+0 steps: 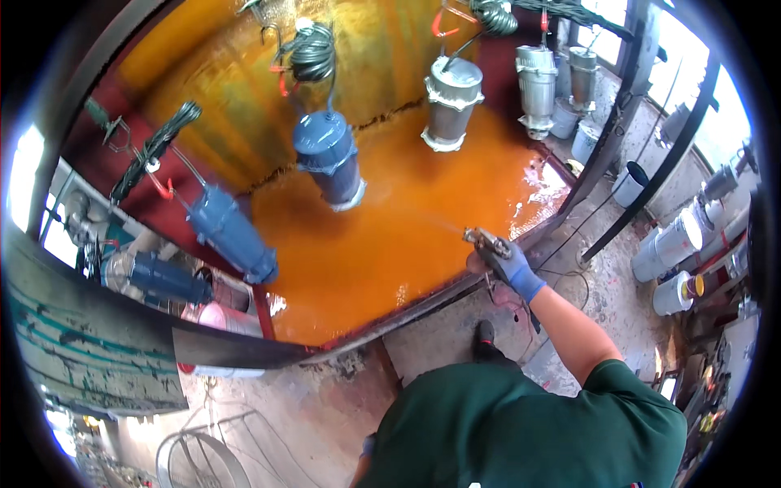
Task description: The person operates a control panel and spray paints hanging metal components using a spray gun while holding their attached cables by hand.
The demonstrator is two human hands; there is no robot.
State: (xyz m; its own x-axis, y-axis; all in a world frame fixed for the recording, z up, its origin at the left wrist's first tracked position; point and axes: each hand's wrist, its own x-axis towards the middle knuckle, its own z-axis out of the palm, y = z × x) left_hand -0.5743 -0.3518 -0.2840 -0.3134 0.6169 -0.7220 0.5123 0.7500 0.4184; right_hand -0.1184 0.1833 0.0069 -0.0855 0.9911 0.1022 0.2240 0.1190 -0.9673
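My right hand (517, 270), in a blue glove, is closed around a metal spray gun (486, 241) over the near right edge of an orange basin (382, 244). A faint mist leaves its nozzle toward the upper left. In line with that mist hangs a cylindrical pump (327, 159), its top glossy blue and its lower body greyer. Left of it hangs a pump that is blue all over (232, 233). Bare grey pumps (453, 102) hang to the right. Only a sliver of my left hand (368, 445) shows beside my green shirt; its fingers are hidden.
Coiled black cables (312, 53) hang above the pumps. A dark metal rim (390, 321) borders the basin. A thin hose or cord lies on the floor at right, near white buckets (672, 294). A round metal frame (203, 464) stands at lower left.
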